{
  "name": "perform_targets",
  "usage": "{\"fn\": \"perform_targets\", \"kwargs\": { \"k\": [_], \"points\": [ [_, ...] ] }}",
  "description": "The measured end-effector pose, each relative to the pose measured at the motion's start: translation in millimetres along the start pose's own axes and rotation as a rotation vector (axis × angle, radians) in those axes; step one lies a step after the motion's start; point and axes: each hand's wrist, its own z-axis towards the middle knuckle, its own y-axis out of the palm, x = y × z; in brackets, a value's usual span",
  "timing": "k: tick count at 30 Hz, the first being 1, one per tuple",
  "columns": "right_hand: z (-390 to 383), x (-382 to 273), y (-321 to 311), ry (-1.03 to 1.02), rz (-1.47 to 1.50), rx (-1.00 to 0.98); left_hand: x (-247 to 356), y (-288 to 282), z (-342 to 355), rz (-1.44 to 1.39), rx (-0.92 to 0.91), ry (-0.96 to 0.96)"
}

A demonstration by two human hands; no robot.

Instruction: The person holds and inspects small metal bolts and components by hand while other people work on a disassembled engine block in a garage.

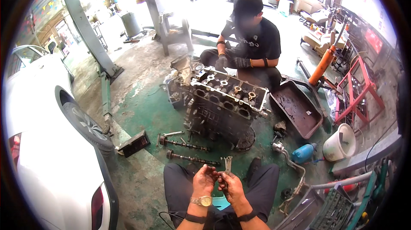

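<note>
My right hand (231, 187) is closed round the lower end of a flat silver metal tool (228, 165), perhaps a feeler gauge, which stands upright above my fingers. Close beside it, my left hand (204, 183) has its fingers curled together; whatever they pinch is too small to make out. Both hands are over my lap, in front of a dark engine (218, 116) with its open cylinder head (231, 86) on top. Between my knees and the engine, two camshafts (188, 145) lie on the floor. A wrench (173, 133) rests beside them.
Across the engine squats a co-worker (257, 37) in dark gloves. A brown tray (297, 108), blue bottle (304, 153) and white bucket (339, 141) stand right. A toolbox (334, 208) is at lower right. Left are a black box (133, 143) and white car (55, 144).
</note>
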Motion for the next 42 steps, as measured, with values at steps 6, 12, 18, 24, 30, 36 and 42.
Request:
{"fn": "perform_targets", "kwargs": {
  "k": [6,12,18,24,30,36,42],
  "points": [
    [-2.0,-2.8,4.3,0.02,-0.022,0.05,2.4,-10.1,8.1,-0.058,-0.091,-0.123],
    [-1.5,-1.5,2.9,0.024,0.013,0.009,-0.1,-9.8,7.2,-0.044,-0.08,-0.054],
    [0.4,1.4,-1.3,0.019,0.008,0.003,0.4,-5.0,3.8,-0.075,-0.047,-0.028],
    [0.2,-0.3,0.2,0.016,0.002,-0.008,2.8,0.3,-0.5,-0.073,-0.035,-0.036],
    [-0.2,-1.4,1.8,0.025,-0.001,0.022,3.0,2.0,-2.3,-0.052,-0.033,-0.037],
    [1.1,1.4,-4.4,0.017,-0.009,-0.03,1.1,-0.6,-2.0,-0.058,-0.04,-0.027],
    [1.7,2.2,-5.6,0.023,0.009,-0.03,0.0,-6.3,5.7,-0.048,-0.049,-0.027]
  ]
}}
